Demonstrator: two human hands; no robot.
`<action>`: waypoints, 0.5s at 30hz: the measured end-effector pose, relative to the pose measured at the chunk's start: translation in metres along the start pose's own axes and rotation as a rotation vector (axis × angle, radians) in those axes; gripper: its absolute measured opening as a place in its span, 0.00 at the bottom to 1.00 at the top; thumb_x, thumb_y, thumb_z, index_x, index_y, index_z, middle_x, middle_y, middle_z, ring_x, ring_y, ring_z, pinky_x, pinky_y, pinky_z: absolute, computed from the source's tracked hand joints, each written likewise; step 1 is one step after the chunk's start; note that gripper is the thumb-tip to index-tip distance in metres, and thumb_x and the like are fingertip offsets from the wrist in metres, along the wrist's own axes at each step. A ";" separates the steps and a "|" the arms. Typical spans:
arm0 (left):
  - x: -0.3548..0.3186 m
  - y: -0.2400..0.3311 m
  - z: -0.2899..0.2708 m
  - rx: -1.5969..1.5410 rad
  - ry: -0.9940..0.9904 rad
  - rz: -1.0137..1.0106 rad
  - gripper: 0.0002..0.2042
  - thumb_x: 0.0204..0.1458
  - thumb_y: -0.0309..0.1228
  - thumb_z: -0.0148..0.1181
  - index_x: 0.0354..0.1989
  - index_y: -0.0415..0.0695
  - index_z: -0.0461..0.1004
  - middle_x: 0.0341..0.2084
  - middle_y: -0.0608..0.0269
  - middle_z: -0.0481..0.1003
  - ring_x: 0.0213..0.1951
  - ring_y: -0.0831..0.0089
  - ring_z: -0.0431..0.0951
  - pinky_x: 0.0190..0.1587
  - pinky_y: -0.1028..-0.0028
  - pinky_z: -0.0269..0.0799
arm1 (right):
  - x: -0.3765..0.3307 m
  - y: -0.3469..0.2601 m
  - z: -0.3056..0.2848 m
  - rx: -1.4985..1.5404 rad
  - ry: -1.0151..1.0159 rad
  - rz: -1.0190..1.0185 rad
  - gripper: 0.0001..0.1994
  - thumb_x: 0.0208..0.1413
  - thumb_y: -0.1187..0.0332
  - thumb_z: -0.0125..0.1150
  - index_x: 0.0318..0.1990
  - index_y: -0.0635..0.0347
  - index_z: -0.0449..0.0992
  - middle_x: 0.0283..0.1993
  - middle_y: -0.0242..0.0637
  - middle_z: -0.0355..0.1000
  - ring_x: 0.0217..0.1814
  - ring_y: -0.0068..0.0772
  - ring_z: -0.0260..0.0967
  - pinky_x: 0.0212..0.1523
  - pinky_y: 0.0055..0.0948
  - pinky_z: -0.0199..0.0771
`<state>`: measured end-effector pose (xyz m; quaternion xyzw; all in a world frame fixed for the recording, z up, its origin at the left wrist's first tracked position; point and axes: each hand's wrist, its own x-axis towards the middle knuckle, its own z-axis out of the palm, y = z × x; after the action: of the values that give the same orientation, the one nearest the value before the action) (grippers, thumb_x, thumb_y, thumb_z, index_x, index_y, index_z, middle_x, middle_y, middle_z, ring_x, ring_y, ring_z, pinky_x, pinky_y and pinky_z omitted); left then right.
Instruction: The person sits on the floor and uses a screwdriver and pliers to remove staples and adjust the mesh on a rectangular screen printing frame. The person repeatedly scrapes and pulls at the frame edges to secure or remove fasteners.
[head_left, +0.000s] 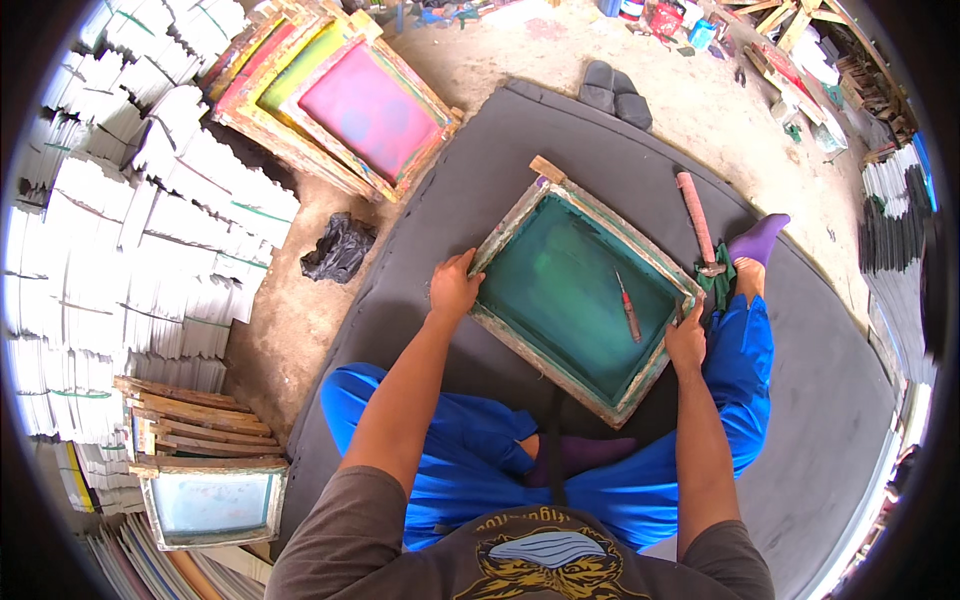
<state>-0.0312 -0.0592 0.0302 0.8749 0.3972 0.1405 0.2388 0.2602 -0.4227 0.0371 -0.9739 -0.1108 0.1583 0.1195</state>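
A wooden screen printing frame (645,398) with green-stained mesh lies slanted in front of my crossed legs. Its left edge is gripped by my left hand (455,285), fingers closed on the wood. At the opposite edge, near the right corner, my right hand (687,342) is closed on the frame too; some of its fingers are hidden. On the mesh rests a thin pointed tool with a red handle (629,312), its metal tip toward the far side. Just beyond the right corner lies a hammer (695,215) with a pink wrapped handle, its head against a dark green cloth (722,280).
I sit on a dark grey mat (820,350). Tall paper stacks (180,250) line the left, with more frames (370,115) at the far left and near left (215,505). A black plastic bag (340,247) lies on the floor. Grey slippers (614,93) sit beyond the mat.
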 end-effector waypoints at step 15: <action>-0.083 0.019 -0.002 -0.238 0.175 -0.493 0.39 0.52 0.41 0.74 0.69 0.38 0.65 0.32 0.54 0.79 0.32 0.61 0.82 0.40 0.62 0.79 | -0.014 -0.008 0.000 -0.095 0.129 -0.068 0.33 0.63 0.59 0.62 0.69 0.57 0.54 0.58 0.61 0.70 0.53 0.65 0.76 0.52 0.56 0.79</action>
<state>-0.0737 -0.1329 0.0379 0.7024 0.5977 0.1989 0.3315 0.2458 -0.4182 0.0430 -0.9823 -0.1434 0.0855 0.0853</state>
